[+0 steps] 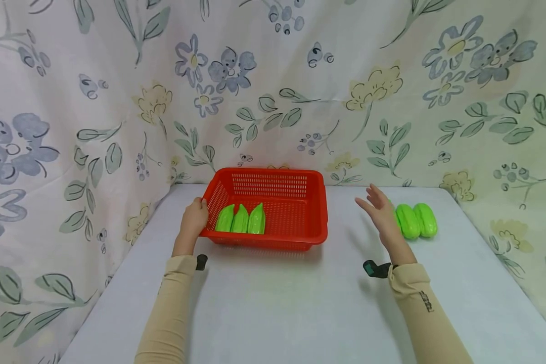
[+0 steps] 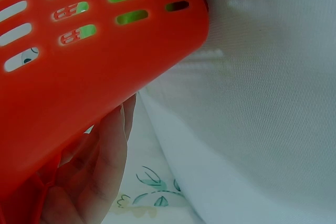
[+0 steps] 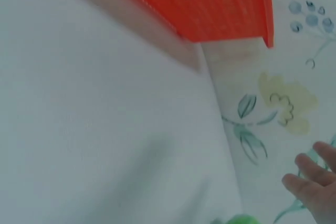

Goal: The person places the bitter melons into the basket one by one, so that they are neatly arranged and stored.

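Note:
My left hand (image 1: 194, 216) grips the left rim of a red plastic basket (image 1: 296, 240) with slotted walls. In the left wrist view, its curled fingers (image 2: 113, 145) reach under the rim beside the basket wall (image 2: 105, 72). Three glossy, light green, elongated pieces with pointed tips, like toy vegetables (image 1: 240, 220), lie side by side in the basket's left part. Off to the right, my right hand (image 1: 383, 215) is held in the air with its fingers extended, holding nothing. Similar green pieces (image 1: 417, 221) lie on the table just beyond it, one partly hidden by the hand.
A white-covered table (image 1: 277, 303) stretches below both arms. Behind it and along the sides hangs a floral curtain (image 1: 273, 126), close to the basket's back. Dark wrist cameras are strapped at both cuffs.

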{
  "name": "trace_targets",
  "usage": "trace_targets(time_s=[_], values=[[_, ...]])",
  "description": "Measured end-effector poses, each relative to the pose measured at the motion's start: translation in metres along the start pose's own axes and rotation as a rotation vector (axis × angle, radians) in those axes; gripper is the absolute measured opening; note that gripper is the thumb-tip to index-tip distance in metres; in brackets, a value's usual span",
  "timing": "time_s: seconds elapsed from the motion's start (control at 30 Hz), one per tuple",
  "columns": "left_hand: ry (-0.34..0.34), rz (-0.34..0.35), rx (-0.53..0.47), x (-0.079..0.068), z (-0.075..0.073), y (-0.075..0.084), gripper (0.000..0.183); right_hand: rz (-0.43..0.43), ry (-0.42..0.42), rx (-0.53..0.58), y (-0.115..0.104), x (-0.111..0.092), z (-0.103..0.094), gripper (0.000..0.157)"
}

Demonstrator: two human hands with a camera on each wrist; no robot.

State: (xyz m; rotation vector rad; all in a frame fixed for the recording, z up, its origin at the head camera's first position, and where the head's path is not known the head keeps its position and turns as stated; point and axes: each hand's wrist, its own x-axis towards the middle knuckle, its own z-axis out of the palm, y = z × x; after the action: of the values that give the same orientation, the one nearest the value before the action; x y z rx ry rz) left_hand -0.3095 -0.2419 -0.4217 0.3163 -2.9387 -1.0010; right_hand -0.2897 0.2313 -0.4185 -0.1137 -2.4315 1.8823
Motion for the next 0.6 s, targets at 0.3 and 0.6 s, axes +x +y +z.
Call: trace_targets(time_s=[0.3, 0.6], values=[[-0.002, -0.005, -0.004, 0.0, 0.0, -0.001, 0.053, 0.047, 0.057, 0.0, 0.016, 0.001, -0.027, 0.085], [-0.006, -0.005, -0.014, 0.001, 0.0, -0.001, 0.052, 0.073, 0.096, -0.075, 0.032, 0.002, -0.044, 0.081]])
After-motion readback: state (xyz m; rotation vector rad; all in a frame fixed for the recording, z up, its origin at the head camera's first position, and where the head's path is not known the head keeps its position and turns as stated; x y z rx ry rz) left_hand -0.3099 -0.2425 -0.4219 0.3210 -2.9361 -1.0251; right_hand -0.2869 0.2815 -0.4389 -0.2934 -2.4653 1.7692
